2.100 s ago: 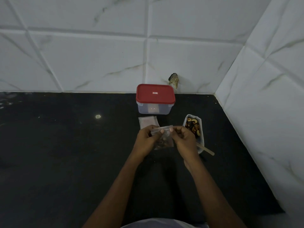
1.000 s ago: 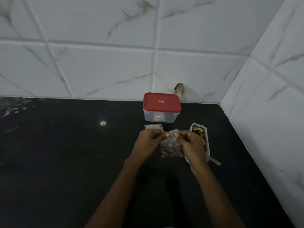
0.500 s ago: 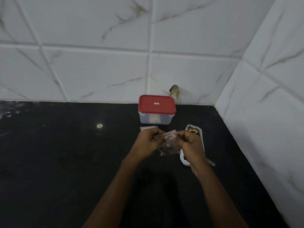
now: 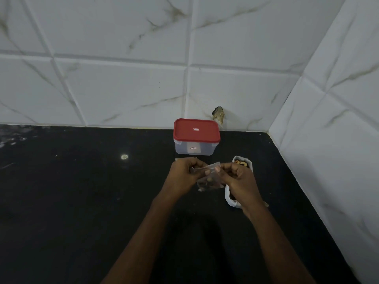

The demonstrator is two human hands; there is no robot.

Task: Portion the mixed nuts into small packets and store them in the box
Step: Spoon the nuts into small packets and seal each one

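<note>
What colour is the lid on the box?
Red, on the lid of the clear box; head view.

A glossy black stone table (image 4: 82, 201) fills the lower part of the view, running out toward 9 o'clock and back to the walls at 12 o'clock. On it, toward 10 o'clock, sits a small round pale glint (image 4: 124, 157), and at the far 9 o'clock edge lie faint whitish smears (image 4: 14, 138). The back wall of large white glossy tiles with grey-brown marble veins (image 4: 123, 89) rises at 12 o'clock and meets a matching tiled side wall (image 4: 338, 140) at 2 o'clock. Low on the back wall, just above the table at 12 o'clock, a ragged dark-brown chipped hole (image 4: 219, 114) breaks one tile.
</note>
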